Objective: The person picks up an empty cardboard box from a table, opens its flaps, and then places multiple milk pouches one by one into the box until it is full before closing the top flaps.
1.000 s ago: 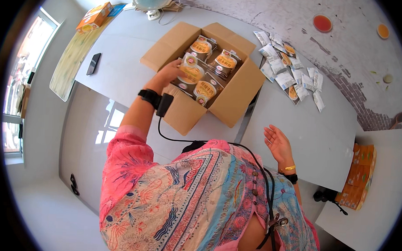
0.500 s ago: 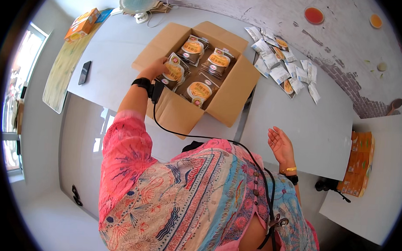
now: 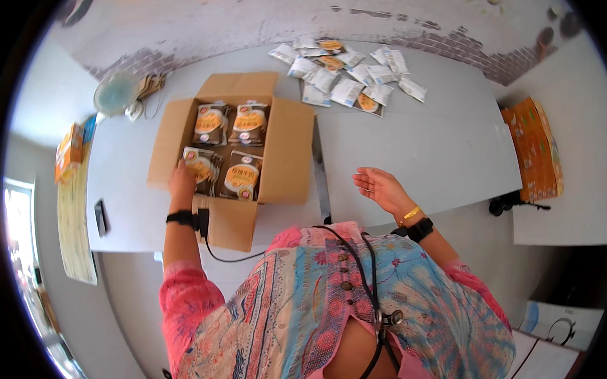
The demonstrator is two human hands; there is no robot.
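Observation:
An open cardboard box stands on the table with its flaps spread out. Inside, flat brown packets with a yellow-and-white round picture lie in four stacks. My left hand is at the box's left side, touching the left edge of the near-left packets; its fingertips are largely hidden there. To the right of it lies the near-right stack, with the far-left and far-right stacks behind. My right hand hovers over the table's front part, right of the box, palm up, fingers apart and holding nothing.
Many white and brown sachets lie scattered at the table's back. A small fan stands at the back left, a phone near the left edge. Orange cartons are stacked at the right. A dark gap runs between two tabletops.
The view has turned, so the box now sits further left and straighter. My left hand remains at the same near-left packets. My right hand stays open and has shifted left in the picture.

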